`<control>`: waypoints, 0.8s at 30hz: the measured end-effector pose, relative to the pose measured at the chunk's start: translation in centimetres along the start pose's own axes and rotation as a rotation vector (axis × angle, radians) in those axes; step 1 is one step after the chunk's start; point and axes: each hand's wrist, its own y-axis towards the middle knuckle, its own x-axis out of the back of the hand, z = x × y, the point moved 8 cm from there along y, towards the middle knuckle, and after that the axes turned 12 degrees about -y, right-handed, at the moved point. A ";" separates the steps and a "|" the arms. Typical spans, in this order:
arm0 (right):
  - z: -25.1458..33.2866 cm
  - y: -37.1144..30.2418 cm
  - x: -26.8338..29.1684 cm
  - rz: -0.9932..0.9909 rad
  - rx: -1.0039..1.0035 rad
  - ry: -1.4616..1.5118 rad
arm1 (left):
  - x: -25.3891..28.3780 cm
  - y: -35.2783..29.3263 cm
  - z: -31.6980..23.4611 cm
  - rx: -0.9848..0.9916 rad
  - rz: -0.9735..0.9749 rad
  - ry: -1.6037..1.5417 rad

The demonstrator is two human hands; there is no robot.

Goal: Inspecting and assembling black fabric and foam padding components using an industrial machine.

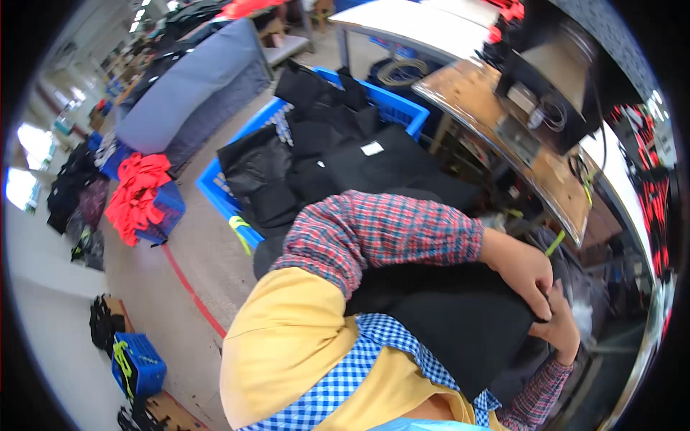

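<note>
A large piece of black fabric [453,316] is draped across my lap. My left hand [519,271] reaches across from the left and pinches the fabric's right edge, thumb and fingers together. Just below it, my right hand [560,327] grips the same edge, its fingertips close to those of the left. What lies between the fingertips is partly hidden. Plaid sleeves cover both my forearms.
A large blue basket [215,188] heaped with black fabric pieces [316,158] stands ahead of me. At right is a wooden worktable [467,90] carrying a dark machine [553,72]. Red cloth [139,194] tops a blue crate at left; another blue basket [140,363] is lower left.
</note>
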 end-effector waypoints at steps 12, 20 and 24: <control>0.7 -12.7 2.4 -1.111 -0.645 -0.903 | -2.5 4.6 3.3 0.063 -0.003 -0.453; 1.2 -6.3 -5.2 -0.801 -0.495 -0.084 | -1.1 2.4 13.4 0.072 -0.031 0.207; 2.6 -4.1 -3.1 -0.658 -0.428 0.189 | -0.2 -1.0 13.7 0.108 -0.103 0.324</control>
